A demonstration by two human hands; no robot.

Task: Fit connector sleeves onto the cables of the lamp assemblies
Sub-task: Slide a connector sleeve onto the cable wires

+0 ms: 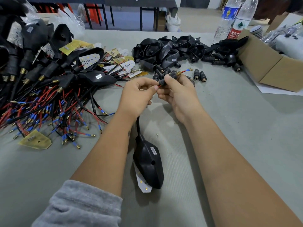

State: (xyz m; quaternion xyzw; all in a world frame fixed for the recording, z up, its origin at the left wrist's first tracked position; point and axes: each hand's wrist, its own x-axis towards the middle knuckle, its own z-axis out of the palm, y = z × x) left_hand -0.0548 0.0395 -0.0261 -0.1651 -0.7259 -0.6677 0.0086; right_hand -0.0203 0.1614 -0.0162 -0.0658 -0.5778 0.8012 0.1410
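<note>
Two plastic water bottles [232, 18] stand beside an open cardboard box [268, 66] at the table's far right

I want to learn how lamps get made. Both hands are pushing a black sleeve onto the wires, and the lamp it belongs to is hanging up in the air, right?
Not quite. The lamp lies on the grey table, between the forearms, as the head view shows. Both hands, left hand and right hand, do hold the black sleeve on the wires.

Grey table [229, 128], lamp assemblies [49, 89], black housings [172, 48], cardboard box [268, 66], bottles [236, 20]
</note>
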